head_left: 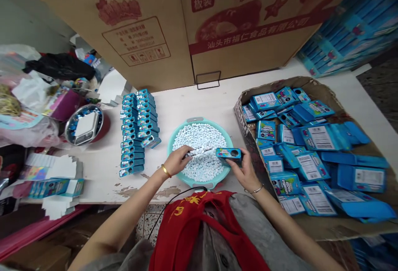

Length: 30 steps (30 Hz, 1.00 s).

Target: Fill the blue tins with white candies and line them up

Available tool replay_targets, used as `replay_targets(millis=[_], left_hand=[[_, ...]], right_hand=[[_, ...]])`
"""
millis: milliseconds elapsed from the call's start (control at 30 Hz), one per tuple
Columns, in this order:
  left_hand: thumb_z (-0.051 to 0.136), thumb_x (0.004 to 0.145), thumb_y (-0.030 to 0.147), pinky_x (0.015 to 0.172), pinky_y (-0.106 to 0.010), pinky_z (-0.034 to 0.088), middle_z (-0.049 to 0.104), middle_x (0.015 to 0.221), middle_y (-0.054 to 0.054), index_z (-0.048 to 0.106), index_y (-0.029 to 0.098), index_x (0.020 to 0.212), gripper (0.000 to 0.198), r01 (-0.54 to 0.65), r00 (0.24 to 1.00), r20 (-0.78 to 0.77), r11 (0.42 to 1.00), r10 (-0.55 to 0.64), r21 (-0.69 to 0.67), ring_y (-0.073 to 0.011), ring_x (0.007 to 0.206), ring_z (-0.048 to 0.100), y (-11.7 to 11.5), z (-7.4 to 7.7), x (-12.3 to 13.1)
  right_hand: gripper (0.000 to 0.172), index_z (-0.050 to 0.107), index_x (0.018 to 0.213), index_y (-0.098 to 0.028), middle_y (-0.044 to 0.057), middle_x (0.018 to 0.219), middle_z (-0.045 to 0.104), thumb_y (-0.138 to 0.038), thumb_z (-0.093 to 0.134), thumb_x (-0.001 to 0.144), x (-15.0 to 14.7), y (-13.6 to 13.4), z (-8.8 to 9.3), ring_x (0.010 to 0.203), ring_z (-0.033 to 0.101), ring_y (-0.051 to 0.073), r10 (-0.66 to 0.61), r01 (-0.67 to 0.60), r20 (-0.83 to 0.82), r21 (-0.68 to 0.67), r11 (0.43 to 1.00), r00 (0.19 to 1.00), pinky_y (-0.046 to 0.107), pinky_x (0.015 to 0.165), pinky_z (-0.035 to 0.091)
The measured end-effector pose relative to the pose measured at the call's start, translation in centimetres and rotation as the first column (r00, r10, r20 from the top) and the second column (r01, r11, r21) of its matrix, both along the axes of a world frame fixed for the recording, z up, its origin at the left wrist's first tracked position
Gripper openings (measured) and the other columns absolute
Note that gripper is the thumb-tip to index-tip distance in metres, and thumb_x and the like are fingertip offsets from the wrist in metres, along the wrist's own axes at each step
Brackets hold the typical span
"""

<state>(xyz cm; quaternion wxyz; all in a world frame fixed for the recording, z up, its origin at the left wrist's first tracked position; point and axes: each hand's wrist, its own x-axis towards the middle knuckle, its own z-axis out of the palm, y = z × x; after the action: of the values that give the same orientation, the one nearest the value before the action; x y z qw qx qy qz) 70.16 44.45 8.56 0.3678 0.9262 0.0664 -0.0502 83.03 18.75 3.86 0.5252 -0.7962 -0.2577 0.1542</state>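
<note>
near edge: left hand (175,161), fingers bunched on a pinch of small pale blue-white candy pellets (202,140); right hand (245,172), fingers closed round a small blue printed box with a round hole (228,153), held over the rim of the round teal plastic basin (169,146). probable risks: pellets slipping from a loose pinch and rolling across the white worktop (186,101); basin, close to the worktop edge, nudged off by a wrist. beyond, left: rows of stacked blue boxes (138,132), easily toppled by an elbow. right: brown cardboard tray (314,82) of flat blue cartons (311,146).
</note>
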Motion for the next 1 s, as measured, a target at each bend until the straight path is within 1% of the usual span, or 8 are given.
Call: replay_targets(millis=[133, 233, 433, 633, 733, 800, 900, 1000], left_hand=[[0.045, 0.091, 0.027, 0.084, -0.031, 0.046, 0.061, 0.104, -0.009, 0.052, 0.017, 0.110, 0.022, 0.164, 0.987, -0.011, 0.981, -0.163, 0.101, -0.0185, 0.095, 0.058, 0.8, 5.5, 0.6], [0.045, 0.091, 0.025, 0.082, -0.030, 0.047, 0.061, 0.102, -0.007, 0.052, 0.017, 0.108, 0.020, 0.264, 0.963, -0.109, 0.940, -0.245, 0.217, -0.0181, 0.093, 0.059, 0.3, 8.3, 1.7], [0.043, 0.090, 0.014, 0.072, -0.032, 0.049, 0.062, 0.099, -0.009, 0.053, 0.014, 0.106, 0.019, 0.409, 0.892, -0.385, 0.782, -0.236, 0.470, -0.0218, 0.091, 0.060, -2.6, 12.2, 4.3], [0.036, 0.092, 0.011, 0.067, -0.033, 0.048, 0.061, 0.090, -0.010, 0.055, 0.012, 0.099, 0.020, 0.453, 0.874, -0.435, 0.686, -0.216, 0.569, -0.0234, 0.087, 0.060, -5.8, 14.3, 5.3], [0.038, 0.093, 0.014, 0.070, -0.033, 0.048, 0.059, 0.091, -0.010, 0.056, 0.014, 0.096, 0.019, 0.424, 0.897, -0.377, 0.696, -0.232, 0.580, -0.0223, 0.088, 0.058, -4.8, 13.4, 4.8], [0.040, 0.092, 0.015, 0.074, -0.032, 0.047, 0.059, 0.094, -0.008, 0.056, 0.016, 0.101, 0.018, 0.343, 0.930, -0.323, 0.736, -0.178, 0.583, -0.0214, 0.090, 0.057, -2.7, 11.1, 4.0], [0.041, 0.090, 0.013, 0.077, -0.033, 0.046, 0.059, 0.099, -0.008, 0.055, 0.016, 0.105, 0.021, 0.221, 0.943, -0.331, 0.800, -0.029, 0.558, -0.0215, 0.093, 0.056, 0.9, 5.4, 2.2], [0.040, 0.087, 0.008, 0.084, -0.035, 0.044, 0.059, 0.099, -0.009, 0.056, 0.016, 0.102, 0.023, 0.177, 0.915, -0.403, 0.886, 0.012, 0.428, -0.0210, 0.095, 0.055, 2.3, -1.2, 1.1]], right_hand=[[0.039, 0.040, 0.121, -0.020, 0.011, 0.110, 0.052, -0.032, 0.053, 0.087, -0.1, 1.8, 0.1, 0.103, 0.053, 0.025, 0.073, -0.081, 0.140, 0.052, 0.995, 0.988, 0.044, 0.091, 0.046], [0.035, 0.041, 0.120, -0.022, 0.011, 0.111, 0.051, -0.026, 0.053, 0.087, -0.4, 3.1, 0.1, 0.107, 0.051, 0.025, 0.117, -0.139, 0.222, 0.087, 0.987, 0.968, 0.046, 0.094, 0.044], [0.036, 0.043, 0.119, -0.024, 0.010, 0.111, 0.051, -0.017, 0.051, 0.085, -0.8, 4.0, 0.3, 0.106, 0.050, 0.026, 0.181, -0.211, 0.299, 0.071, 0.975, 0.937, 0.048, 0.093, 0.044], [0.037, 0.044, 0.119, -0.024, 0.010, 0.109, 0.051, -0.015, 0.051, 0.084, -1.2, 4.2, -0.1, 0.104, 0.051, 0.025, 0.173, -0.205, 0.328, 0.065, 0.977, 0.929, 0.048, 0.091, 0.046], [0.036, 0.044, 0.118, -0.024, 0.010, 0.109, 0.051, -0.014, 0.051, 0.083, -1.1, 3.9, -0.4, 0.104, 0.051, 0.025, 0.160, -0.192, 0.323, 0.068, 0.979, 0.933, 0.047, 0.091, 0.046], [0.035, 0.045, 0.117, -0.023, 0.010, 0.109, 0.052, -0.016, 0.051, 0.083, -0.8, 3.5, -0.5, 0.104, 0.051, 0.025, 0.124, -0.155, 0.310, 0.076, 0.985, 0.942, 0.047, 0.092, 0.045], [0.034, 0.047, 0.115, -0.023, 0.009, 0.109, 0.054, -0.022, 0.055, 0.083, 0.0, 2.6, -0.2, 0.104, 0.053, 0.025, 0.043, -0.067, 0.250, 0.088, 0.994, 0.967, 0.046, 0.091, 0.046], [0.033, 0.049, 0.113, -0.022, 0.008, 0.107, 0.057, -0.028, 0.060, 0.082, 0.9, 1.6, 0.5, 0.100, 0.057, 0.023, -0.025, 0.009, 0.190, 0.083, 0.996, 0.981, 0.042, 0.089, 0.047]])
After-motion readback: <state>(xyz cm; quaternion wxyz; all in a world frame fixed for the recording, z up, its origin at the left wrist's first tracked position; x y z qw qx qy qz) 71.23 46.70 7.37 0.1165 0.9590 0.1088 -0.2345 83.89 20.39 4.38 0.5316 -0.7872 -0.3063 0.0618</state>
